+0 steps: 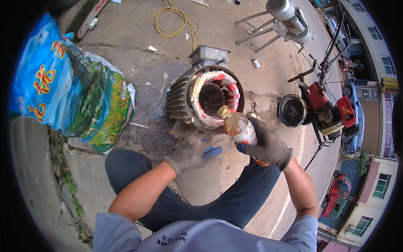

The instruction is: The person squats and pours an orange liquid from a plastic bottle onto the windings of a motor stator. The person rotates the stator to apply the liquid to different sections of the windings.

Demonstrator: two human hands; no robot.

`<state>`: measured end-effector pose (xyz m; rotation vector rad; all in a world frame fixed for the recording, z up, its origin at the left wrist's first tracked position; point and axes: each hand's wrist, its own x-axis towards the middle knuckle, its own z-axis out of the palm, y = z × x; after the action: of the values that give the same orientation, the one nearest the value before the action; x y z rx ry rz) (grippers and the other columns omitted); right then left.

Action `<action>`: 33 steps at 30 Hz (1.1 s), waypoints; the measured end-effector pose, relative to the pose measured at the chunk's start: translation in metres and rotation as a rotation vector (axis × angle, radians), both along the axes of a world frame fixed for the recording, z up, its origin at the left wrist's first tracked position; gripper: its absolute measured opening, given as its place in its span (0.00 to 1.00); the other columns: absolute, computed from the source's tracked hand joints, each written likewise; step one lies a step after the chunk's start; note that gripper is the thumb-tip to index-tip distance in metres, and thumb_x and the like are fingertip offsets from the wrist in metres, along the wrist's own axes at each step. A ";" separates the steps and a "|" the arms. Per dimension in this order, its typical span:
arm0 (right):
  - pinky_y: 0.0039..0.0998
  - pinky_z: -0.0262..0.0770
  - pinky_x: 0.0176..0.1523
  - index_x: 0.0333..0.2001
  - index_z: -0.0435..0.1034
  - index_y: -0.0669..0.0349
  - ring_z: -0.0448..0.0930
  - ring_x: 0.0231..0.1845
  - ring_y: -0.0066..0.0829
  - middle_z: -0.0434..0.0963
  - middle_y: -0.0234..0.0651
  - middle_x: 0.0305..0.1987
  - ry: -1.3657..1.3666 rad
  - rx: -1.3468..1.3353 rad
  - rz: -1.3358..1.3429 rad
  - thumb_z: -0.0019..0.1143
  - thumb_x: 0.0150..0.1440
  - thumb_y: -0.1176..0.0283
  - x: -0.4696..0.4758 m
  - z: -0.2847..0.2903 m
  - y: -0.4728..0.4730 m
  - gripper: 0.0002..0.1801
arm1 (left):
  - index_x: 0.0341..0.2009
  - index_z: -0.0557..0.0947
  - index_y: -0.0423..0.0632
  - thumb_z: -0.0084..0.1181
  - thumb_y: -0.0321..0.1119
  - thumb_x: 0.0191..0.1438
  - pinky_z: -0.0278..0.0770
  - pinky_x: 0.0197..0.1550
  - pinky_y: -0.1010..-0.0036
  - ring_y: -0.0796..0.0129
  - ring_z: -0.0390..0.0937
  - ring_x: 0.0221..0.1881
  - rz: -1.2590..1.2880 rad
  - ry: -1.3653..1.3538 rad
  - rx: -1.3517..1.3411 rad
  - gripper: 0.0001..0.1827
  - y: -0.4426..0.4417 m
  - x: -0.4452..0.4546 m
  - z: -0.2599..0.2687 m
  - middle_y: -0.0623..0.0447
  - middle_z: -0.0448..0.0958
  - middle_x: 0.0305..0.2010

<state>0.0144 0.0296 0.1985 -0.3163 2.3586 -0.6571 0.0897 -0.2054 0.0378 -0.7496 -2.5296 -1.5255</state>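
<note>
A motor housing (180,98) with cooling fins lies on its side before me, its open end towards me. Around its bore runs a ring of stator windings (233,91), red and cream, tied with lacing. My right hand (271,145), in a grey knit glove with blue coating, grips a clear plastic bottle (241,126) that holds some amber-brown liquid. The bottle is tilted, and its yellowish top (224,111) overlaps the lower right of the windings in view. My left hand (192,151), gloved alike, is just below the housing with thumb and fingers apart; I cannot tell whether it touches the metal.
A printed woven sack (72,91) stands at the left, with a chainsaw bar (91,19) behind it. A yellow cable (171,19) lies coiled beyond the motor. A motor on a metal stand (291,22) and a red engine-driven machine (318,97) stand at the right.
</note>
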 end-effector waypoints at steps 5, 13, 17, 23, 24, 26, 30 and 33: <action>0.47 0.80 0.53 0.70 0.62 0.62 0.84 0.50 0.54 0.81 0.56 0.51 0.170 0.285 0.279 0.71 0.53 0.55 -0.009 -0.002 -0.014 0.45 | 0.32 0.85 0.47 0.67 0.45 0.57 0.79 0.45 0.55 0.53 0.80 0.44 0.102 0.100 0.022 0.14 0.011 -0.002 -0.006 0.48 0.82 0.42; 0.48 0.80 0.50 0.67 0.63 0.69 0.84 0.50 0.55 0.81 0.55 0.50 0.205 0.507 0.468 0.65 0.56 0.55 -0.043 0.021 -0.063 0.42 | 0.21 0.85 0.49 0.68 0.45 0.55 0.78 0.37 0.59 0.56 0.81 0.35 0.223 0.170 0.014 0.16 0.017 -0.003 -0.016 0.52 0.82 0.33; 0.48 0.80 0.49 0.68 0.63 0.67 0.84 0.48 0.54 0.82 0.53 0.49 0.362 0.465 0.590 0.65 0.57 0.53 -0.049 0.016 -0.055 0.42 | 0.21 0.85 0.50 0.66 0.46 0.56 0.78 0.37 0.58 0.56 0.81 0.32 0.219 0.149 -0.012 0.17 0.017 -0.003 -0.010 0.51 0.81 0.29; 0.48 0.81 0.49 0.67 0.64 0.67 0.86 0.46 0.52 0.83 0.54 0.48 0.284 0.550 0.590 0.65 0.57 0.52 -0.049 0.027 -0.065 0.42 | 0.21 0.86 0.49 0.65 0.47 0.57 0.79 0.37 0.58 0.56 0.81 0.30 0.199 0.099 -0.033 0.18 0.017 -0.001 -0.013 0.50 0.80 0.26; 0.48 0.81 0.49 0.67 0.64 0.67 0.86 0.47 0.52 0.83 0.54 0.48 0.260 0.584 0.581 0.65 0.57 0.51 -0.050 0.028 -0.068 0.42 | 0.21 0.86 0.49 0.65 0.47 0.57 0.79 0.37 0.58 0.56 0.81 0.30 0.196 0.093 -0.033 0.18 0.017 -0.002 -0.012 0.50 0.80 0.26; 0.47 0.81 0.49 0.67 0.64 0.67 0.85 0.47 0.51 0.83 0.53 0.47 0.288 0.557 0.586 0.64 0.57 0.51 -0.048 0.028 -0.059 0.41 | 0.21 0.86 0.49 0.64 0.47 0.58 0.79 0.37 0.58 0.56 0.81 0.30 0.190 0.092 -0.032 0.19 0.018 -0.003 -0.012 0.50 0.80 0.26; 0.47 0.80 0.50 0.65 0.66 0.66 0.85 0.48 0.51 0.83 0.52 0.46 0.201 0.591 0.531 0.64 0.56 0.53 -0.042 0.032 -0.059 0.39 | 0.22 0.86 0.48 0.64 0.47 0.58 0.79 0.37 0.57 0.54 0.81 0.30 0.183 0.077 -0.034 0.19 0.017 -0.003 -0.012 0.49 0.80 0.27; 0.47 0.80 0.50 0.62 0.68 0.65 0.85 0.47 0.52 0.83 0.52 0.45 0.216 0.559 0.540 0.63 0.55 0.54 -0.042 0.028 -0.052 0.36 | 0.22 0.86 0.48 0.63 0.47 0.59 0.79 0.36 0.58 0.54 0.82 0.30 0.182 0.057 -0.024 0.19 0.016 -0.003 -0.008 0.49 0.80 0.27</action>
<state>-0.0278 -0.0225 0.2265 -0.7530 2.3814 0.3006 0.0870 -0.1895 0.0301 -0.5403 -2.5006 -1.3987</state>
